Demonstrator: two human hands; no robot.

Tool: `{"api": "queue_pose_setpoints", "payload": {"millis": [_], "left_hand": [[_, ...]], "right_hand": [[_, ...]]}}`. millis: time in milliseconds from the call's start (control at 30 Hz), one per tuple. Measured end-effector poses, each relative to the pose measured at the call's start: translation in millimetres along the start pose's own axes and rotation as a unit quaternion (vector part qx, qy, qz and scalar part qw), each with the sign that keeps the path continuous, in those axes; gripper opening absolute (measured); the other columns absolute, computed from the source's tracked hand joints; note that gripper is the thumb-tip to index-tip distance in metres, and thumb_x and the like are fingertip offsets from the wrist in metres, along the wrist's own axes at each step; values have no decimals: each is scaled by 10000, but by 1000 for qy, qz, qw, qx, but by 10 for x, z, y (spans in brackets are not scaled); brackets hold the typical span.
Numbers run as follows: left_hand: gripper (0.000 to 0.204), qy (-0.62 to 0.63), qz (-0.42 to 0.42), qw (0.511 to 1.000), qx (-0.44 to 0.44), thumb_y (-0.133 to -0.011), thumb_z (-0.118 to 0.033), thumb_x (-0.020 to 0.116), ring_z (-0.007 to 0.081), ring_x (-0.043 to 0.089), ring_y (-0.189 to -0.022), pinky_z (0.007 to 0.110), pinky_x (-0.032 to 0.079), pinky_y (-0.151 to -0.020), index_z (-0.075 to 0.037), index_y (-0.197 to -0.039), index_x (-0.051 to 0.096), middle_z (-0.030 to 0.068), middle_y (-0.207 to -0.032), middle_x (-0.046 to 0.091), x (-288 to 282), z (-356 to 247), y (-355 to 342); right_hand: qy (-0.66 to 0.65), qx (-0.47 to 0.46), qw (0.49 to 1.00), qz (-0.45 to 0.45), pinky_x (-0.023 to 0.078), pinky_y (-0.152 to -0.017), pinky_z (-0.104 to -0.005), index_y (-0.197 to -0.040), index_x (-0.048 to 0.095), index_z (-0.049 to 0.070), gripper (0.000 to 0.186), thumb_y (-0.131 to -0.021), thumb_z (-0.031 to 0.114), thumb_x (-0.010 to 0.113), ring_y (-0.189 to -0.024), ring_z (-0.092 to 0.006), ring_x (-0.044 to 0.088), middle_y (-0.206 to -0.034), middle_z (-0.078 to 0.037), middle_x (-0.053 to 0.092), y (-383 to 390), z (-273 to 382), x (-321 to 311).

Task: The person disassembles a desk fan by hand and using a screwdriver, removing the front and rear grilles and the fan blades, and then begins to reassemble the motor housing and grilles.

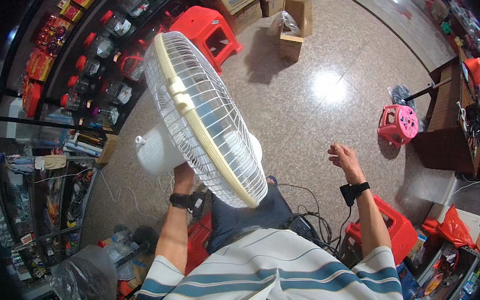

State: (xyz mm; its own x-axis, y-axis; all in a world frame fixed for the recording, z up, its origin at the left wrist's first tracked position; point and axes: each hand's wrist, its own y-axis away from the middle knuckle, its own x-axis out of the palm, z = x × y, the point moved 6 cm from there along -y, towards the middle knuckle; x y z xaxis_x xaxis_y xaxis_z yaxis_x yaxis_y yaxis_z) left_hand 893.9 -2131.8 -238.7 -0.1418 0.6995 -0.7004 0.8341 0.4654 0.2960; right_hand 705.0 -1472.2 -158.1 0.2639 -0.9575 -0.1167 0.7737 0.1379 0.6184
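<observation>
A white electric fan point(163, 149) with a round wire cage and a cream-coloured rim band fills the middle left, its cage tilted toward the lower right. My left hand point(184, 175) is at the underside of the fan, by the motor housing, and appears to grip it there; the cage and housing hide its fingers. Whatever supports the fan underneath is out of sight. Off to the right, my right hand point(346, 160) is held out in the air with its fingers apart and nothing in it. Both wrists wear black straps.
Red plastic stools stand beyond the fan point(202, 29) and beside my right arm point(391, 220). A pink stool point(399, 125) is farther right, near a brown desk point(445, 122). Shelves of red-lidded jars point(100, 46) line the left. Cardboard boxes point(292, 46) sit ahead; black cables point(319, 220) trail beside me.
</observation>
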Motion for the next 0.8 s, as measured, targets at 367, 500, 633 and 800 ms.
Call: {"api": "queue_pose_setpoints", "payload": {"millis": [367,500,633,800], "left_hand": [[525,128,11,992,-4,-1075,-230,530,398,474,-1509,551,337,-1262,-17,-1555,540,210,-1609,547,165,-137,234],[449,125,-14,988,89,-1029,-179,602,394,590,-1367,536,429,-1181,-23,-1451,606,199,-1450,645,-96,-160,387],[289,-23,7,980,196,-1042,-220,628,360,684,-1151,514,507,-1036,-26,-1243,706,180,-1188,736,26,-1417,566],[262,2,-24,966,256,-1078,-209,576,347,696,-1110,504,527,-994,-33,-1209,720,167,-1150,748,-31,-1543,691]], "right_hand": [[21,12,998,52,538,-1065,-440,-1442,639,-23,627,-1123,510,548,-1237,-325,698,-1415,-198,698,287,-416,537],[10,3,997,77,547,-1015,-417,-1413,660,-9,604,-1118,509,560,-1185,-288,708,-1378,-172,719,379,-387,894],[-2,16,1000,25,549,-973,-396,-1396,671,2,585,-1113,506,573,-1141,-260,712,-1350,-150,732,580,-584,734],[-11,21,998,51,551,-960,-382,-1399,670,5,569,-1115,490,577,-1119,-246,715,-1345,-145,735,669,-753,981]]}}
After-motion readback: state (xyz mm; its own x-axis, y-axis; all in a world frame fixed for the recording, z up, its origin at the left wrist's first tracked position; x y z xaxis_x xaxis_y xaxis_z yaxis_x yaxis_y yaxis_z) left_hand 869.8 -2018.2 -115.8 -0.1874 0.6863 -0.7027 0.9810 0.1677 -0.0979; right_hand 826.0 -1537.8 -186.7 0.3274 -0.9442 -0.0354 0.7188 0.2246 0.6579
